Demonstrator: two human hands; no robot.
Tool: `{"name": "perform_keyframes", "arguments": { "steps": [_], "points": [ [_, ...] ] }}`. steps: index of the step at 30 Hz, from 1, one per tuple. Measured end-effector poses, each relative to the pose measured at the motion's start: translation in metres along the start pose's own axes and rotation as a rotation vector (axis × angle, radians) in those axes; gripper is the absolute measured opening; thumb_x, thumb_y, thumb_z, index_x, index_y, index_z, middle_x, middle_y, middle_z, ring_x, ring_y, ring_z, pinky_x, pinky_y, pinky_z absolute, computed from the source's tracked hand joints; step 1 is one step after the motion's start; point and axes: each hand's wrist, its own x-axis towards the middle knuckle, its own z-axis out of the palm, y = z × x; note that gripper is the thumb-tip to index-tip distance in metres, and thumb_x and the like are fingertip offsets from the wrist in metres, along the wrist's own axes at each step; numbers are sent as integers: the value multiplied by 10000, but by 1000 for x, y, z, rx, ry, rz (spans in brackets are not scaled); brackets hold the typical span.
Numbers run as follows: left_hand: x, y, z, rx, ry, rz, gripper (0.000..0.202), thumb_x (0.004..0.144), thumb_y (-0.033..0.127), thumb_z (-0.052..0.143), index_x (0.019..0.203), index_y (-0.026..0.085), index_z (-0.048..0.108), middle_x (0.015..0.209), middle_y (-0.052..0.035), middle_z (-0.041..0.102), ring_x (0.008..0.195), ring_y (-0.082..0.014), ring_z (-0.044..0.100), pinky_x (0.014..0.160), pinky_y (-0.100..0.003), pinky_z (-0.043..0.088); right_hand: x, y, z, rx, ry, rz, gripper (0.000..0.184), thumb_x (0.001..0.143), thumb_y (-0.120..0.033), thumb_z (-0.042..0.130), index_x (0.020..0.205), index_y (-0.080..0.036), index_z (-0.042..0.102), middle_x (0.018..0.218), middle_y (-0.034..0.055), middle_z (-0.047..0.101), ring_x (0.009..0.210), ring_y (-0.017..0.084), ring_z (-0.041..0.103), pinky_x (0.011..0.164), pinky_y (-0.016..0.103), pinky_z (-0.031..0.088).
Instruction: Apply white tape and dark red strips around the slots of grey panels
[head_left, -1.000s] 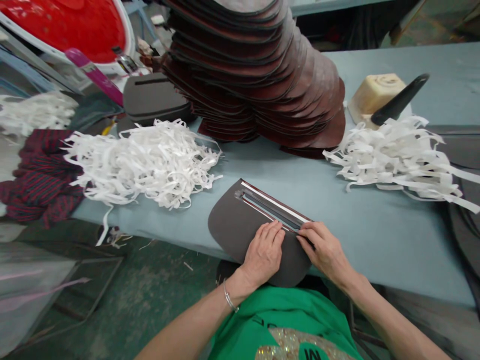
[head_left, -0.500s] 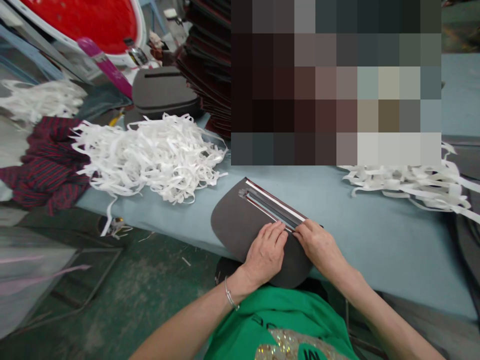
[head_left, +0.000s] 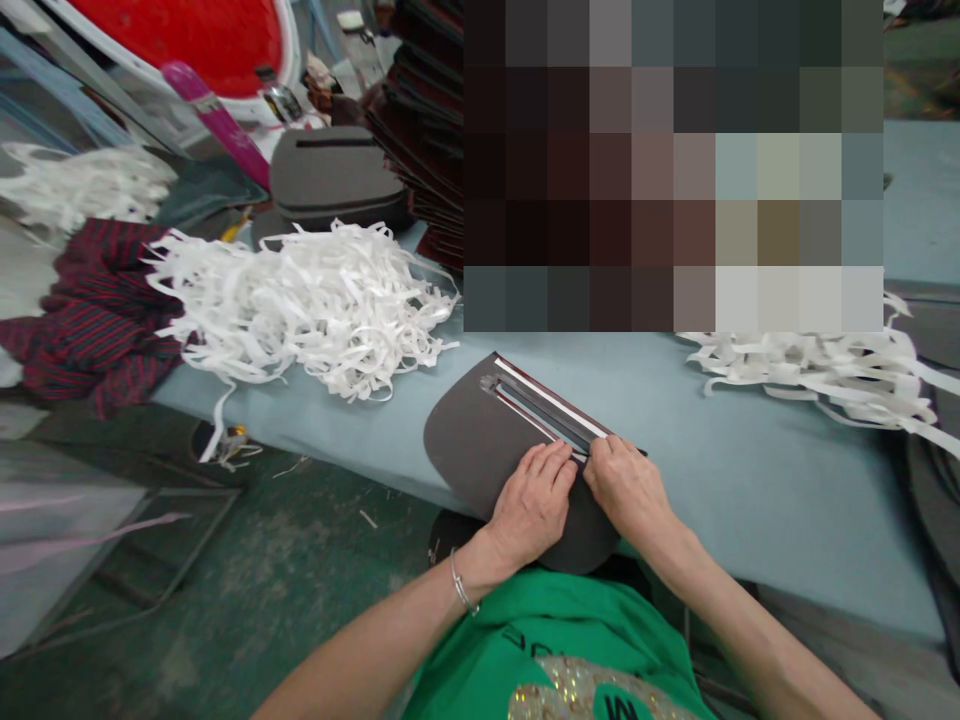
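Observation:
A dark grey rounded panel (head_left: pixel 469 430) lies tilted across the table's front edge. A long slot (head_left: pixel 536 410) runs through it, bordered by white strips and dark red edging. My left hand (head_left: pixel 534 500) rests on the panel just below the slot, its fingers stretched flat and close together. At the slot's near right end, my right hand (head_left: pixel 626 490) has its fingers bent and pressed together over the panel's edge. Whatever is between those fingertips is hidden. Both hands almost touch at the slot.
White strips (head_left: pixel 300 310) lie heaped on the blue table (head_left: pixel 390 440), with more white strips (head_left: pixel 817 375) at the right. Striped cloth (head_left: pixel 105 310) hangs at the left. Behind are stacked grey panels (head_left: pixel 334 170) and a dark stack (head_left: pixel 427 140). A blurred block covers the upper right.
My right hand has shifted slightly left along the slot's end, its fingers more bent. My left hand stays in place on the panel. The view has moved a little.

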Motion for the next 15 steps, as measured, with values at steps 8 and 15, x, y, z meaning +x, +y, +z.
{"name": "perform_keyframes", "arguments": {
  "steps": [8, 15],
  "points": [
    [4, 3, -6, -53, 8, -82, 450, 867, 133, 387, 1317, 135, 407, 1275, -115, 525, 1223, -213, 451, 1070, -410, 352, -13, 16, 10, 398, 124, -76, 160, 862, -188, 454, 945, -197, 590, 923, 57, 587, 826, 162, 581, 698, 276, 466],
    [8, 3, -5, -13, -51, -35, 431, 870, 153, 410, 1299, 165, 450, 1298, -97, 507, 1212, -226, 439, 1041, -406, 365, -28, 7, 11, 191, 161, -202, 238, 901, -136, 397, 1014, -140, 607, 909, 103, 578, 858, 217, 506, 735, 347, 432]
  ]
}}
